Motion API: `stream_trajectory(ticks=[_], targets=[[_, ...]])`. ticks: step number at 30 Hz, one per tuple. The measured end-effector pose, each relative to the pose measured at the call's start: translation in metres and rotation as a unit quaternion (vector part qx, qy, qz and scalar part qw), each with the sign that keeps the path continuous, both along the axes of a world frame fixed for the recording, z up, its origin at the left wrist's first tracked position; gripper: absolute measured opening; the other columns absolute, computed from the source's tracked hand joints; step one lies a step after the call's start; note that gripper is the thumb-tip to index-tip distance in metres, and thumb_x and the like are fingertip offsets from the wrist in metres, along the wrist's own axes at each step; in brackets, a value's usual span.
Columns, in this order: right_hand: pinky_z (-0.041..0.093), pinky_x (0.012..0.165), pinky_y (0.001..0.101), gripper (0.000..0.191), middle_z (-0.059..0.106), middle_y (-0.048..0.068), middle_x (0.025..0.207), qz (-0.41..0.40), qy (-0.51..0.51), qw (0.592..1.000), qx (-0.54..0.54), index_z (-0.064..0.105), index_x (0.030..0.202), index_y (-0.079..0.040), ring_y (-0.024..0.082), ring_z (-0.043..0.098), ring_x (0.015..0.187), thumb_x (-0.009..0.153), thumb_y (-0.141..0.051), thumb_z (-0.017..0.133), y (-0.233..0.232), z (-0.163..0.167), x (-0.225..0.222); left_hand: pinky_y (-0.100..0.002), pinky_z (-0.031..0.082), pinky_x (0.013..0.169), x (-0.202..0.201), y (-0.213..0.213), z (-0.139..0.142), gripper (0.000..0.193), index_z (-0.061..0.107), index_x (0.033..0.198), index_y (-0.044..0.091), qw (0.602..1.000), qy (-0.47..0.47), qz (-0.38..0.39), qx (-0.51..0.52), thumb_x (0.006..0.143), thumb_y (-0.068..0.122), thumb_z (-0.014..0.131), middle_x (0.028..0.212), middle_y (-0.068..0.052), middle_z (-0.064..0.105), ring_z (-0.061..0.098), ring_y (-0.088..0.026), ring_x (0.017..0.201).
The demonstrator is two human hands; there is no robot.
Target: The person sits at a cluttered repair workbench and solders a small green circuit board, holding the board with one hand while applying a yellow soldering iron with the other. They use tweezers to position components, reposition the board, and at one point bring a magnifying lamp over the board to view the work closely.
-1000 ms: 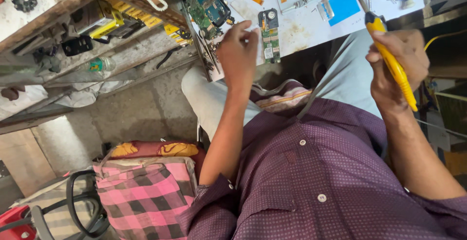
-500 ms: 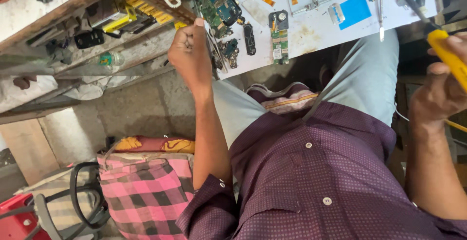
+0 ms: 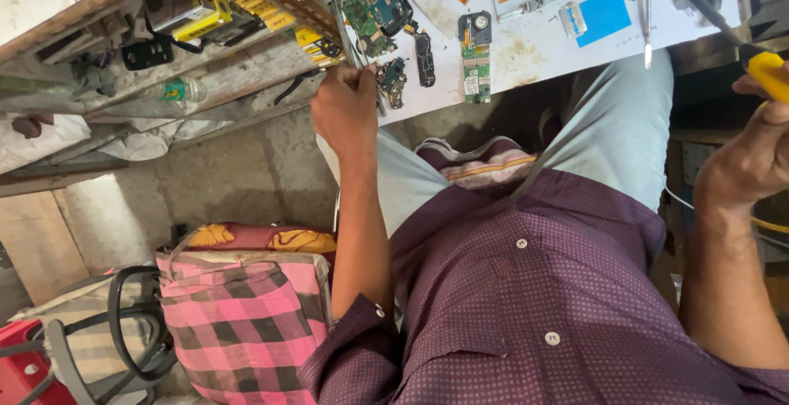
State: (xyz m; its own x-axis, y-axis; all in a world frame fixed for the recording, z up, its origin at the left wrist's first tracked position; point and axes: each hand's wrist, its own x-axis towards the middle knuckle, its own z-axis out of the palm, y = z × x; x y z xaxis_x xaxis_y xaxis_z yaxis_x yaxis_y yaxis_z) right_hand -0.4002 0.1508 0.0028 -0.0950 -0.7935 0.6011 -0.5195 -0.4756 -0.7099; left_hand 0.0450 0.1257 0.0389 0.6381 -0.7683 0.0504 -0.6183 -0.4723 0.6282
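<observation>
Moved since before: your left hand [image 3: 345, 109], now pinching at the tabletop [image 3: 534, 52] edge just left of the small circuit board [image 3: 392, 76]; right hand [image 3: 752, 158] clenched on the yellow-handled screwdriver [image 3: 723, 31], tip pointing far-left.

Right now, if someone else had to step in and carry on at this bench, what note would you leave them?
Left hand: at the near edge of the white worktop, fingers closed around something small; what is in its grip cannot be made out.
Right hand: raised off to the side, gripping a yellow-handled screwdriver, tip pointing over the bench.
On the bench: green circuit board, a small dark board by the left hand, tweezers, blue card.
Done: boards lie bare and separated.
Left: nothing looks reassembled.
</observation>
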Motion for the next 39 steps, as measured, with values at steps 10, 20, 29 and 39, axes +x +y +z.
stream_trajectory(ticks=[10,20,29,39], targets=[[0.061,0.095,0.0404,0.040,0.065,0.024,0.128,0.017,-0.012,1.000,0.010,0.054,0.146,0.012,0.032,0.068,0.105,0.130,-0.020,0.036,-0.002,0.000,0.010,-0.045,0.054,0.067,-0.002,-0.003,0.001,0.027,0.077,0.077,0.007,0.998,-0.053,-0.008,0.027,0.084,0.034,0.078,0.075,-0.013,0.074,0.072,-0.035,0.071],[0.060,0.093,0.0406,0.041,0.065,0.025,0.126,0.037,-0.002,0.999,-0.006,0.053,0.145,0.011,0.033,0.067,0.103,0.129,-0.022,0.037,-0.002,0.003,0.018,-0.043,0.056,0.068,0.002,-0.006,0.002,0.025,0.079,0.079,0.008,1.000,-0.015,0.004,0.020,0.080,0.033,0.076,0.074,-0.013,0.075,0.074,-0.033,0.073],[0.060,0.092,0.0396,0.042,0.066,0.022,0.124,0.040,-0.006,0.999,0.001,0.053,0.142,0.009,0.031,0.068,0.100,0.127,-0.026,0.036,-0.006,0.014,0.024,-0.032,0.055,0.065,0.015,0.008,0.016,0.023,0.078,0.084,0.002,0.995,0.087,0.002,-0.057,0.081,0.024,0.078,0.072,-0.010,0.076,0.074,-0.020,0.065],[0.055,0.085,0.0314,0.045,0.059,0.020,0.129,0.083,-0.058,0.995,0.012,0.056,0.139,0.004,0.028,0.064,0.097,0.125,-0.039,0.052,-0.005,0.026,0.039,-0.028,0.054,0.068,0.020,0.003,-0.007,0.033,0.063,0.132,0.000,0.974,0.156,-0.139,-0.090,0.100,0.009,0.061,0.087,-0.009,0.076,0.069,-0.010,0.074]])
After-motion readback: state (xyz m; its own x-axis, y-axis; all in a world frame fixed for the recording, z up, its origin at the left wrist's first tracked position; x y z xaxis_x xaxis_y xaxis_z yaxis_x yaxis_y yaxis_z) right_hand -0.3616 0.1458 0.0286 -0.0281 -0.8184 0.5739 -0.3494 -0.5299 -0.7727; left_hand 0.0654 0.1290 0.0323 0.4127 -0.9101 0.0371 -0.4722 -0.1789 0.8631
